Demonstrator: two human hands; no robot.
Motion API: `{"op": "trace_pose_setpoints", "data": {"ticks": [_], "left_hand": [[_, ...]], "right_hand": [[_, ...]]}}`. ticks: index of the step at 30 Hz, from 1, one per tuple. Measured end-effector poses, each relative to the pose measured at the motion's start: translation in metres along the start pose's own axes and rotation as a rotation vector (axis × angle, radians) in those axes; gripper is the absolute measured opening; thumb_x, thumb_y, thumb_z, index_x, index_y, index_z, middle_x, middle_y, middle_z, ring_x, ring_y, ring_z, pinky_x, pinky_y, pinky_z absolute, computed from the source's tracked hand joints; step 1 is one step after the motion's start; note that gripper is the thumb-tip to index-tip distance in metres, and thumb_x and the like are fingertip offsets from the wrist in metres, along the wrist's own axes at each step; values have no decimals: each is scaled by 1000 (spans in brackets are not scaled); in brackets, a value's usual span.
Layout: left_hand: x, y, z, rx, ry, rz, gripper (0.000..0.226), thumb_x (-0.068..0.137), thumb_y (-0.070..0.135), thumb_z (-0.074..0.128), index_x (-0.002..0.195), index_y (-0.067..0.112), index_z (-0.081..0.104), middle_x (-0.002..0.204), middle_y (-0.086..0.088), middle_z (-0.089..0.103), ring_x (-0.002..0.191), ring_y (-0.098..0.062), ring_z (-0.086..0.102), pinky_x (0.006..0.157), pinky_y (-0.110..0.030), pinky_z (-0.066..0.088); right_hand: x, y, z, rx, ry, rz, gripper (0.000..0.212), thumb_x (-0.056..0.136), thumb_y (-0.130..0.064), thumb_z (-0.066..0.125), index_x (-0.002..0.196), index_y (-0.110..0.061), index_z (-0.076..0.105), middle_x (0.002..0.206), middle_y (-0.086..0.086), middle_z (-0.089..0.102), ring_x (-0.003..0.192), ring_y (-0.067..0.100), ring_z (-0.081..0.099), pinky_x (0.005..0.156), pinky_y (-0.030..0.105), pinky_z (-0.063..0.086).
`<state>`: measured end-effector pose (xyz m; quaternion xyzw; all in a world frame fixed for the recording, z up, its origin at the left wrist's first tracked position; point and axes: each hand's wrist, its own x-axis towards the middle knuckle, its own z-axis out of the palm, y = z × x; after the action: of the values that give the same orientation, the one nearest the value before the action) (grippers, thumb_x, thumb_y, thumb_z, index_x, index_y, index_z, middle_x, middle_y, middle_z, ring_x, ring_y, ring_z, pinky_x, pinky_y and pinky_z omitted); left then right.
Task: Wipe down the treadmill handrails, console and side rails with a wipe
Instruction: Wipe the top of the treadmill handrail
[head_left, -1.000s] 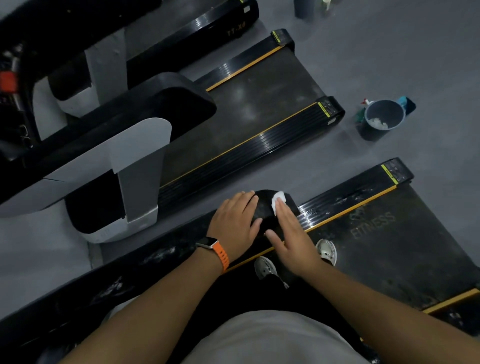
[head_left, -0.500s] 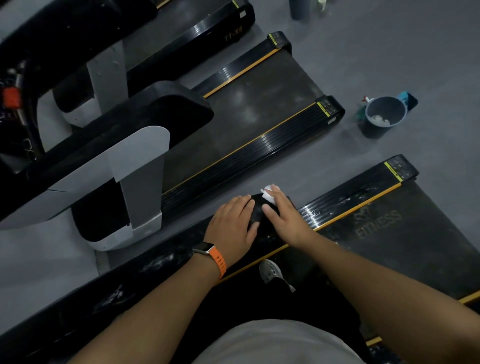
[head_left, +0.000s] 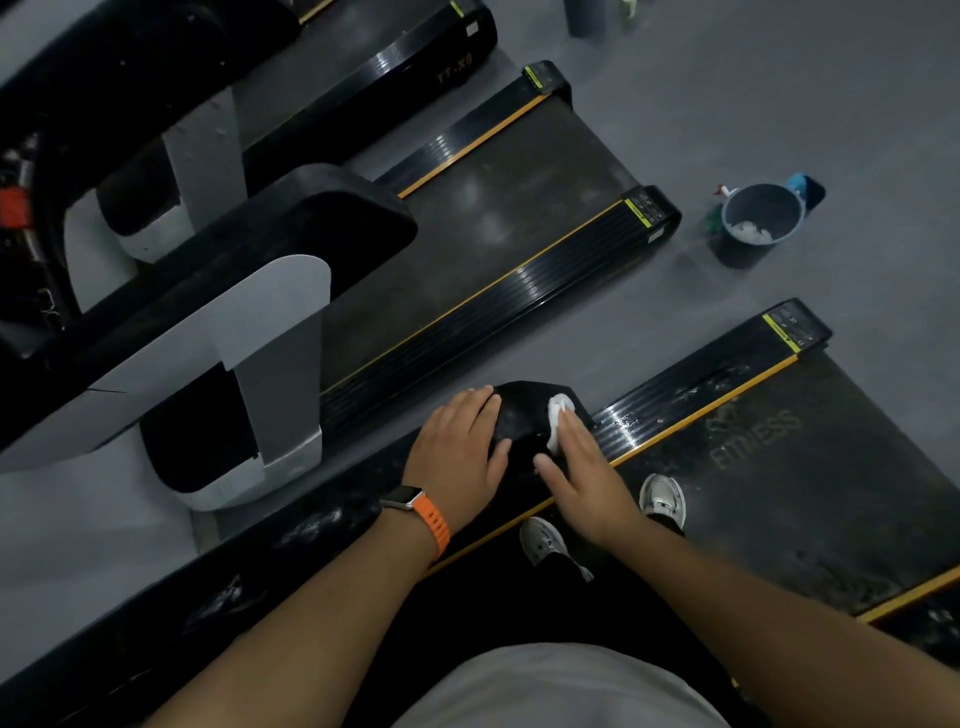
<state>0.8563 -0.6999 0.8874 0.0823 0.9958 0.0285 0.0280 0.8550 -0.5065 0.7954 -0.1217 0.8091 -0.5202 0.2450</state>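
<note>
Since the wipe (head_left: 559, 420) is a small, soft, light wad of white tissue, you should expect it to crumple and drag rather than slide, and it looks best controlled from above with a flat palm rather than by a pinch. It lies on the rounded end of the black handrail (head_left: 522, 415), pinned under your right hand (head_left: 582, 480), whose fingers (head_left: 570, 434) are straight and pressed together, with the thumb splayed toward you. Your left hand (head_left: 457, 449) rests flat on the same rail end, just beside the wipe, fingers laid together over the top and gripping nothing. The handrail reads as hard, smooth moulded plastic with a faint sheen. Below, the ribbed side rail (head_left: 652, 410) shows pale smears and glints, possibly damp, so judge it slippery. A grey bucket (head_left: 748, 254) holding white wads stands on the floor, well apart.
</note>
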Motion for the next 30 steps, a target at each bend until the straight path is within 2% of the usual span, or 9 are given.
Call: {"op": "trace_pose_setpoints", "data": {"ticks": [4,7,9,11,15,18,23,27,30], "left_hand": [[-2,0,2,0,0,-15,54,92,31,67,137,3,60,140,-13,61,130,-30,56,108,-44,47],[-2,1,1,-9,-18,-26,54,93,32,64,138,3,58,142,-13,59,132,-29,55,110,-44,46],[-2,2,0,-16,-30,-28,54,95,33,60,139,3,58,143,-13,58,133,-29,53,111,-44,45],[-1,1,0,-29,-38,-31,54,95,33,60,140,3,57,144,-13,58,134,-29,53,112,-45,45],[-2,2,2,-26,-30,-41,53,94,30,66,139,2,58,144,-14,58,133,-30,54,112,-44,44],[-3,2,4,-29,-14,-39,54,93,29,70,138,2,58,143,-14,59,133,-30,55,112,-44,45],[-3,1,5,-15,-19,-43,54,95,32,62,140,3,57,145,-13,57,135,-30,53,114,-44,43],[-5,1,6,-12,-31,-47,54,97,34,57,142,4,55,147,-13,56,137,-29,51,115,-43,41],[-5,2,7,-9,-31,-48,54,97,33,56,141,3,55,147,-13,55,137,-29,51,115,-43,42]], "right_hand": [[11,-18,0,52,-41,-84,81,102,-73,30,166,-30,7,175,-8,2,159,0,-2,128,25,7],[38,-22,-5,99,-31,59,74,105,-64,29,166,-24,14,175,-2,9,158,3,2,132,36,8],[45,-27,-8,121,-50,88,80,101,-65,29,166,-20,17,174,-2,10,157,2,2,130,30,5],[39,-27,-7,111,-62,4,77,102,-65,29,166,-24,15,173,-7,9,157,0,0,127,23,4],[22,-12,-5,77,-14,38,75,104,-70,27,166,-30,10,173,-12,6,158,-2,-1,130,28,7],[8,-19,-1,100,-36,-17,72,99,-77,26,159,-44,5,170,-19,2,156,-6,-2,124,16,5],[8,1,0,63,29,89,74,105,-69,28,166,-30,13,171,-13,7,157,-1,3,131,36,12],[28,-13,-3,131,-52,12,69,102,-71,27,161,-39,12,173,-10,7,158,-1,1,129,29,6],[45,-13,-9,142,-46,98,65,108,-60,29,165,-29,16,175,-3,11,156,-1,1,128,28,3]]}}
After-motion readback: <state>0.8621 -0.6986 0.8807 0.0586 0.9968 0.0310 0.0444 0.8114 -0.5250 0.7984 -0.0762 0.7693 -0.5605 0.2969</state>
